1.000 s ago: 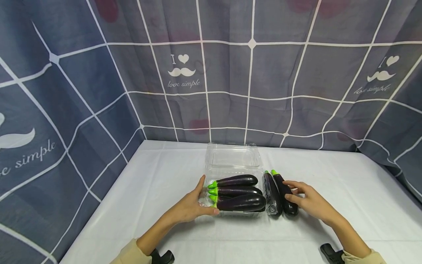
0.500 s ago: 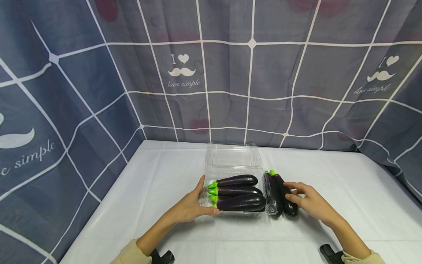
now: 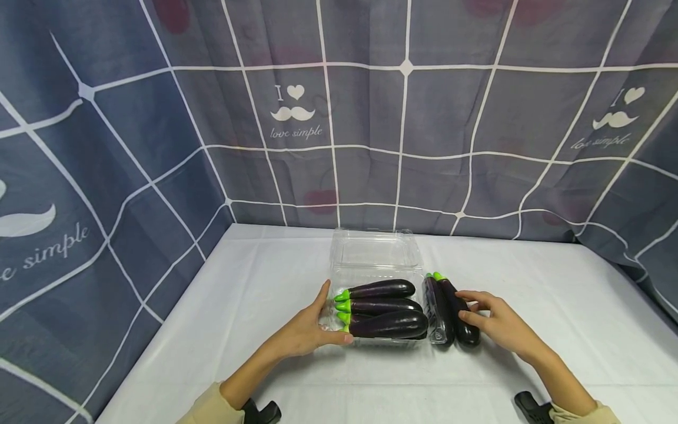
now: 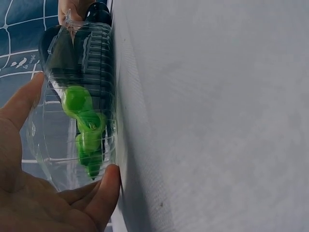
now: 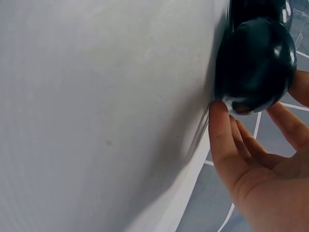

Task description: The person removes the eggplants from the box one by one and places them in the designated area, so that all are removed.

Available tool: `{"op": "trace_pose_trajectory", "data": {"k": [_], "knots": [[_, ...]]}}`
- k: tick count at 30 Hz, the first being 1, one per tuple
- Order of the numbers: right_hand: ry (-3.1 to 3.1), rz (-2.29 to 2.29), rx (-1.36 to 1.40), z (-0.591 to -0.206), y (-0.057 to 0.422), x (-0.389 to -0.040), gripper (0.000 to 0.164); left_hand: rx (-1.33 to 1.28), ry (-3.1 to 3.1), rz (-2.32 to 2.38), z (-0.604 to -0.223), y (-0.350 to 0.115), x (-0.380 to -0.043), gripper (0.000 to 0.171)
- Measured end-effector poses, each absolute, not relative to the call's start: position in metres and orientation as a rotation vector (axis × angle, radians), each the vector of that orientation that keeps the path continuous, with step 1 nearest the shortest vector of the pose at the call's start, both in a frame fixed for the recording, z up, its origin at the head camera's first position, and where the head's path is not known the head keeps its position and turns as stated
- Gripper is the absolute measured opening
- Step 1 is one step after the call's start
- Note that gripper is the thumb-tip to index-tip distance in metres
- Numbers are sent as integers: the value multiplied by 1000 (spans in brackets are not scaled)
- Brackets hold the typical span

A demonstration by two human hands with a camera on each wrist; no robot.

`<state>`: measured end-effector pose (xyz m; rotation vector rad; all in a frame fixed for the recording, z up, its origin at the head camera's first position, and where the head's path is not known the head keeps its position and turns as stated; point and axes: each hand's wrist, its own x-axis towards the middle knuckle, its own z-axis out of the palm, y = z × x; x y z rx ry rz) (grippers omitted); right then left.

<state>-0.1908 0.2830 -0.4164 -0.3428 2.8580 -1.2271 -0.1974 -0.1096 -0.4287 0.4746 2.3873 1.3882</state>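
Observation:
Several dark eggplants (image 3: 389,324) with bright green caps lie crosswise in a clear plastic clamshell box (image 3: 382,341), its lid (image 3: 376,250) folded back behind. My left hand (image 3: 304,333) is spread against the box's left end; in the left wrist view its fingertips touch the plastic. To the right of the box, two more eggplants stand lengthwise, side by side. Clear plastic overlaps the inner eggplant (image 3: 441,315); I cannot tell whether it belongs to the box. My right hand (image 3: 495,321) rests its fingertips on the right side of the outer eggplant (image 3: 466,333).
A white cloth (image 3: 286,259) covers the table. Dark checked curtains (image 3: 365,118) hang at the back and both sides. Black straps or mounts (image 3: 262,412) show at both wrists.
The green end of the outer right eggplant has shifted slightly left, against its neighbour. Both hands stay almost where they were.

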Motion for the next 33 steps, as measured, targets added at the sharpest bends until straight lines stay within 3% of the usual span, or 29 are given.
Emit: {"op": "trace_pose_trajectory", "data": {"k": [18,33], "knots": [[2947,-1320,-409,-405,275,-184,39,457,2395,1383,-427,-111,-197,123],[2961,-1382,-652,-372,217,-175,29,477,2389,1385,-428,-111,-197,123]]}}
